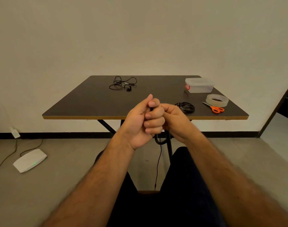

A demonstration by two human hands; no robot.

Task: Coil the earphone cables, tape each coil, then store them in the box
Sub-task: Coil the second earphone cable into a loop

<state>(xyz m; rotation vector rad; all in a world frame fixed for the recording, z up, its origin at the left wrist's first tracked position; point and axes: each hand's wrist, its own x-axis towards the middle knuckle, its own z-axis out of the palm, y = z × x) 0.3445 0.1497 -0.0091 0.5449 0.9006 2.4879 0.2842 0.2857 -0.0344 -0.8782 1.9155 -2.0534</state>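
My left hand is curled round a black earphone cable in front of the table's near edge. A loop of it shows below the fist and its free end hangs down between my knees. My right hand is closed against the left fingers, and its hold on the cable is hidden. A loose tangled earphone lies at the table's far side. A coiled black earphone lies on the right. The clear box with a red clasp stands lidded at the far right.
A roll of clear tape and orange-handled scissors lie near the dark table's right edge. On the floor to the left sits a white router with cables. A dark doorway is at the right.
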